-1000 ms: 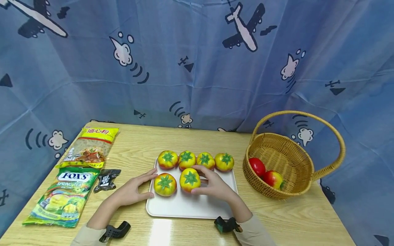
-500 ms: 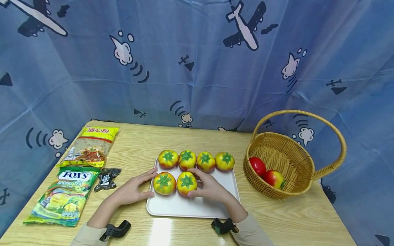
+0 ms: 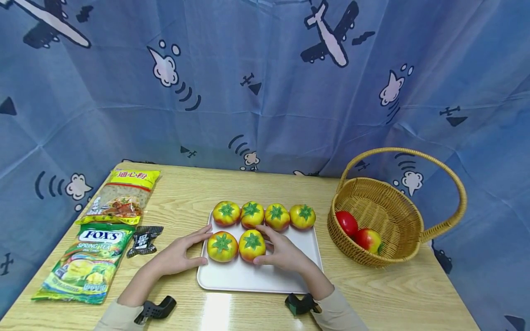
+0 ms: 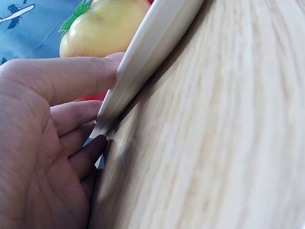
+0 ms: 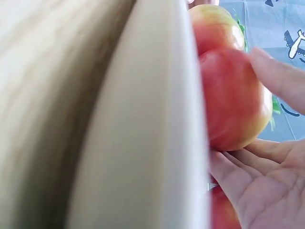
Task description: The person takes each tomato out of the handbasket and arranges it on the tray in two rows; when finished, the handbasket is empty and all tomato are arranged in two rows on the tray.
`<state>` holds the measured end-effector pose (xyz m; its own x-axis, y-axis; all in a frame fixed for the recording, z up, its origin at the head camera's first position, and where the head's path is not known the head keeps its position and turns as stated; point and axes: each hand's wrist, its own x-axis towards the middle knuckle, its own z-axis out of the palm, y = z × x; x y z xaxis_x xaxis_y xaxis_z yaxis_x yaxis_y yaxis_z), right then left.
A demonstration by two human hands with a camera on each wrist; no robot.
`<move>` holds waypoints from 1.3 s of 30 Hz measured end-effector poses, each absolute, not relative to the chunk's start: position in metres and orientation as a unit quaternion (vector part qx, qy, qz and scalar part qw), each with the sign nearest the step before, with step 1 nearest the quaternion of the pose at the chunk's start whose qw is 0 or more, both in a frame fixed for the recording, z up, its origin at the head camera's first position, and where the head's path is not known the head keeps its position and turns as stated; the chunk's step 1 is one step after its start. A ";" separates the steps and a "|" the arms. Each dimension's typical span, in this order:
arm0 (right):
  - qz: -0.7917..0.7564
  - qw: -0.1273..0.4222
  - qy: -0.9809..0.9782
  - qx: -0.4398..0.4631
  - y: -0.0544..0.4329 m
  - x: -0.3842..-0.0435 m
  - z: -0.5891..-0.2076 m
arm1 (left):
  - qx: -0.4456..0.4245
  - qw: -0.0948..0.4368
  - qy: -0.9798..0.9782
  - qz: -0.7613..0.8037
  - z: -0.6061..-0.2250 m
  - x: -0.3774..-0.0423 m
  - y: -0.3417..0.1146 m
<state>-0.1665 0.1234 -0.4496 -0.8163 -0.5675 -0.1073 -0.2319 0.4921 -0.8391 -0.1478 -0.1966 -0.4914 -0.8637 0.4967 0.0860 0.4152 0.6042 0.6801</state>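
Note:
On the white tray several yellow-and-red tomatoes with green star-shaped leaves sit in two rows. My right hand has its thumb and fingers around the front row's right-hand tomato; the right wrist view shows the thumb at this tomato's side. Next to it on the left sits another tomato. My left hand lies at the tray's left edge with fingers relaxed. In the left wrist view its fingertips meet the tray rim, one of them partly hidden behind it.
A wicker basket with a tall handle stands on the right, holding a red fruit and a red-yellow one. On the left lie a pasta bag, a green FOX'S candy bag and a small black packet.
The right hand has brought its tomato slightly left and down, beside the other front tomato. Over the last half second it has hardly moved. The left hand stays at the tray edge.

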 end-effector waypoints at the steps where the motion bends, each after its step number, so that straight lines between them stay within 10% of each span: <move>1: -0.442 0.188 0.845 -0.235 0.124 -0.166 -0.449 | 0.255 0.056 0.894 0.365 -0.491 -0.148 -0.197; 39: -0.364 0.124 0.897 -0.216 0.158 -0.161 -0.408 | 0.245 0.065 0.894 0.369 -0.493 -0.148 -0.196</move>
<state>-0.1614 0.1580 -0.4078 -0.8759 -0.4781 -0.0653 -0.2974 0.6414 -0.7072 -0.1481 -0.1959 -0.4927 -0.8712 0.4868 0.0642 0.3905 0.6076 0.6916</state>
